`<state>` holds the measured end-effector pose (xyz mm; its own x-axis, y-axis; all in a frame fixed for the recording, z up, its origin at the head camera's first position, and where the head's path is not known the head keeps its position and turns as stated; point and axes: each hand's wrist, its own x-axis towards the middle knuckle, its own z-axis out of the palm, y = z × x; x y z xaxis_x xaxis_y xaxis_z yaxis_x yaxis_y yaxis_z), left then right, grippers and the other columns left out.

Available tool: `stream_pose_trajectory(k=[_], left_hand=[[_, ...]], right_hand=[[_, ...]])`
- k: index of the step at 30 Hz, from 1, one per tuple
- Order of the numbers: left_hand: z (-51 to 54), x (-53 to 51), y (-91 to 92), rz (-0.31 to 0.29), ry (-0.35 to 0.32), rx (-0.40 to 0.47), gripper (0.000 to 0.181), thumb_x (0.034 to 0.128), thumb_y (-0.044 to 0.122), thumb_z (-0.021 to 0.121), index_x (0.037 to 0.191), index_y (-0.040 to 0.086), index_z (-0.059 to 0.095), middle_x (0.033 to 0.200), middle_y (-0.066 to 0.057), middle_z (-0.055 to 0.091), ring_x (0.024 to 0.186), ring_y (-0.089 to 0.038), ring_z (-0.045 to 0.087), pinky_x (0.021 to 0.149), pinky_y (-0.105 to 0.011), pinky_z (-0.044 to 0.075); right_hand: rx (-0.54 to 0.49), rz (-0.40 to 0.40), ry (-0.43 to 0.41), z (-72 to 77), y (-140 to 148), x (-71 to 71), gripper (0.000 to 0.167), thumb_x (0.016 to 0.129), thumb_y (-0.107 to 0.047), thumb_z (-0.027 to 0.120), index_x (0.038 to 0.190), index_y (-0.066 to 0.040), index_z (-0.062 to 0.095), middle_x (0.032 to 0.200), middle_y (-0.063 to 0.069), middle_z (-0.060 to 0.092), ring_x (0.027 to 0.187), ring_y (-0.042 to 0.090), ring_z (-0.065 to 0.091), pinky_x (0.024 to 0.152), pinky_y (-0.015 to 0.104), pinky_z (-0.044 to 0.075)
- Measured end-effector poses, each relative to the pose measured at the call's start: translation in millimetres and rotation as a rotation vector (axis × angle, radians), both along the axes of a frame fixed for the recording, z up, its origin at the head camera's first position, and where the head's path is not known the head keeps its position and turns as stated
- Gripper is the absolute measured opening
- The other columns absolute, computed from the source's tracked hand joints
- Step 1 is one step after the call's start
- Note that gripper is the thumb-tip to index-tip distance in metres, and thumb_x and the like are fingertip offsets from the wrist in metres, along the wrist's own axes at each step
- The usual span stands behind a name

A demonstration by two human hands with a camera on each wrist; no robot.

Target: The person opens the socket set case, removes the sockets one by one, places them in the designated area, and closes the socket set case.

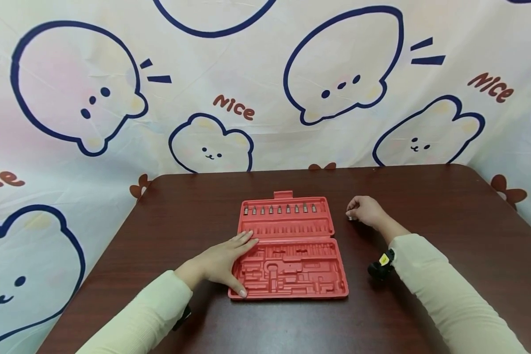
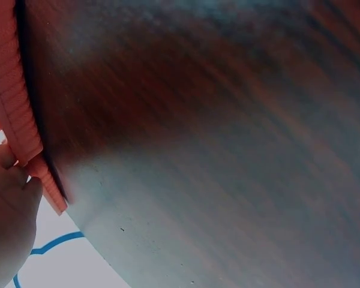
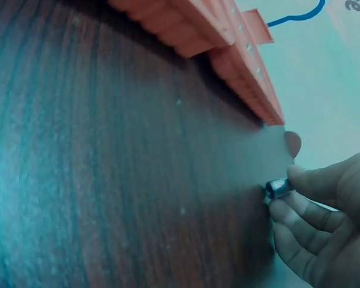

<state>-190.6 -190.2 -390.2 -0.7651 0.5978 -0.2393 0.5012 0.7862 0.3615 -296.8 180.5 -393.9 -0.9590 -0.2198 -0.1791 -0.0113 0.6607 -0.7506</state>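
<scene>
A red tool case (image 1: 292, 263) lies unfolded on the table, its lid away from me and its moulded lower half towards me. A row of several small metal bits (image 1: 287, 209) stands in the far half; the near half shows only bare recesses. My left hand (image 1: 221, 258) rests on the case's left side, fingers spread, thumb at the near left corner. To the right of the lid, my right hand (image 1: 367, 211) pinches a small metal socket (image 3: 279, 188) between thumb and fingers, just over the table. Its hollow end shows in the right wrist view.
The dark brown wooden table (image 1: 194, 206) runs back to a patterned cloth (image 1: 265, 137) hung behind it. A small black camera (image 1: 380, 268) is strapped at my right wrist. The lid's red latch tab (image 1: 283, 194) sticks out at the far edge.
</scene>
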Motion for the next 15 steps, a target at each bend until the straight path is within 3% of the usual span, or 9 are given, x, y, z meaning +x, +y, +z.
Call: stream_pose_trajectory(k=[7,15], left_hand=[[-0.8,-1.2,-0.4,0.006,-0.004,-0.009,0.115,0.0468,0.068,0.064,0.139,0.018,0.017,0.144,-0.003,0.005,0.129,-0.017,0.001,0.096,-0.045,0.023],[0.2,-0.4,1.0,0.018,-0.017,-0.012,0.115,0.0467,0.067,0.065,0.139,0.019,0.017,0.144,-0.002,0.005,0.129,-0.017,0.001,0.096,-0.046,0.023]], right_hand=[[0.011,-0.095,-0.025,-5.4,2.0,-4.8,0.016,0.084,-0.007,0.055,0.093,0.006,0.051,0.082,0.014,0.055,0.067,0.019,0.053,0.056,0.028,0.046],[0.008,-0.097,-0.033,-6.5,2.1,-5.6,0.016,0.083,-0.006,0.054,0.094,0.006,0.052,0.084,0.015,0.056,0.066,0.019,0.053,0.055,0.028,0.046]])
